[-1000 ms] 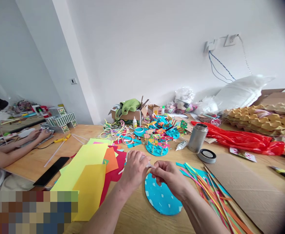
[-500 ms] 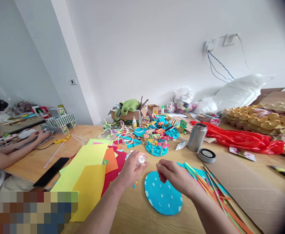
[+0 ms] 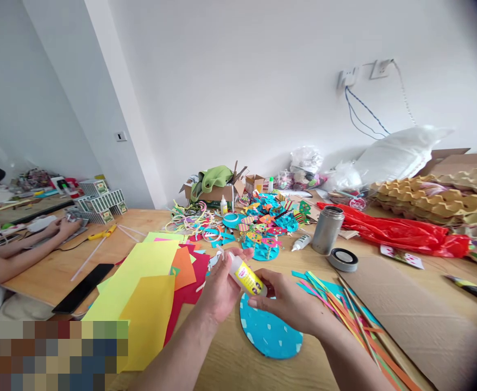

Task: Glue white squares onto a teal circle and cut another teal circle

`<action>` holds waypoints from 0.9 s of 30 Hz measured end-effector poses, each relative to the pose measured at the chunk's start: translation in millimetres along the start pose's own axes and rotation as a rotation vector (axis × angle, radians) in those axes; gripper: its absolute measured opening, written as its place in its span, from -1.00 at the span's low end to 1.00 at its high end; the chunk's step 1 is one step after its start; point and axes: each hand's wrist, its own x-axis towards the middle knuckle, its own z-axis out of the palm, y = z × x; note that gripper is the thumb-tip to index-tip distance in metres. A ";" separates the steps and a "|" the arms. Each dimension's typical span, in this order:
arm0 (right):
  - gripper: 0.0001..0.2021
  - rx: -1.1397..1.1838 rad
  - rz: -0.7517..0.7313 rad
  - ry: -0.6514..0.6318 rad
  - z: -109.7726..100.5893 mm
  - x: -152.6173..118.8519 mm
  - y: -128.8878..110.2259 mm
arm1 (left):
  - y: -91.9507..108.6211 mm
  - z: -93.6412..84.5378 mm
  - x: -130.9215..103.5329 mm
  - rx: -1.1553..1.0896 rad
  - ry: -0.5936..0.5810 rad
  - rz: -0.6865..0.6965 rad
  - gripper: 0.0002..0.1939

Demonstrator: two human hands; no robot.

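Note:
A white glue bottle (image 3: 245, 274) with a yellow label lies tilted between my hands, its nozzle end up and to the left. My left hand (image 3: 224, 285) is closed round the nozzle end, palm partly turned up. The fingers of my right hand (image 3: 283, 298) grip the bottle's base. Just below, a round blue disc (image 3: 271, 331) with pale patches rests on the table, its upper edge partly covered by my right hand.
Yellow paper sheets (image 3: 149, 304) and red paper (image 3: 187, 288) lie to the left; paper strips (image 3: 344, 312) and cardboard (image 3: 418, 320) to the right. A steel flask (image 3: 327, 231) stands behind, near a second glue bottle (image 3: 301, 243) and blue craft pieces (image 3: 261, 250). A co-worker's arms (image 3: 38, 244) are far left.
The glue bottle has turned so its label shows. My left hand has rolled palm-up, and my right hand has moved left and taken hold of the bottle's base.

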 end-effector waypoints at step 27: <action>-0.53 1.600 0.372 0.484 -8.1 23.1 15.2 | -44.2 0.7 -7.2 0.220 0.093 -0.269 -0.52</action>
